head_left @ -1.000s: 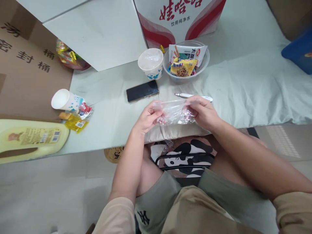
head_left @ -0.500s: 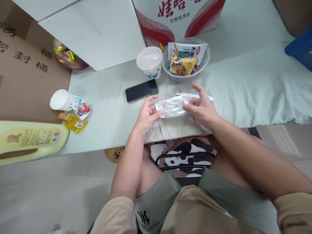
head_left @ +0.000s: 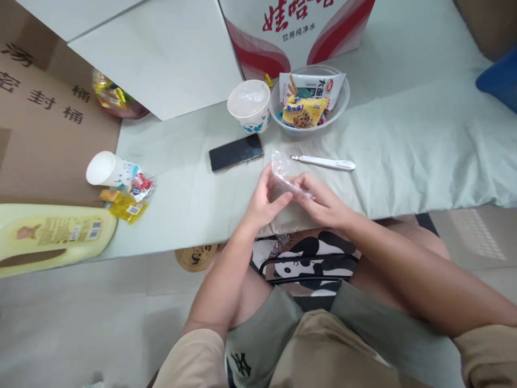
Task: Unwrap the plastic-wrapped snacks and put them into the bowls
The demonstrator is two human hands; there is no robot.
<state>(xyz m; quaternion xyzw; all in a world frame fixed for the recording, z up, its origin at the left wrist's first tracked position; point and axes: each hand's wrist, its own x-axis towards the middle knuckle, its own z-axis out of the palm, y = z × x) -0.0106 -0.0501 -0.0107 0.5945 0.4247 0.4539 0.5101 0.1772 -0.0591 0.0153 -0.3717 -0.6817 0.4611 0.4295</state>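
A crumpled sheet of clear plastic film (head_left: 280,168) is held between both hands, above the front part of the cloth-covered table. My left hand (head_left: 266,200) grips its left side, thumb pointing right. Fingers of my right hand (head_left: 317,200) are closed on the folded right end, close to the left thumb. Just beyond the right hand lies a white utility knife (head_left: 325,163), its tip to the left. A black phone (head_left: 236,152) rests flat, up and left of the left hand.
Behind the phone stands a paper cup (head_left: 249,108) with clear plastic inside, beside a clear bowl (head_left: 343,102) of snack packets. At left are a tipped paper cup (head_left: 103,170), yellow wrappers (head_left: 128,207) and a large yellow jug (head_left: 60,231). A white-and-red carton (head_left: 297,32) stands at the back.
The plastic film was stretched out flat between my hands; now it is turned and folded narrower. Both hands have come together, and the right has moved off the knife, uncovering it.
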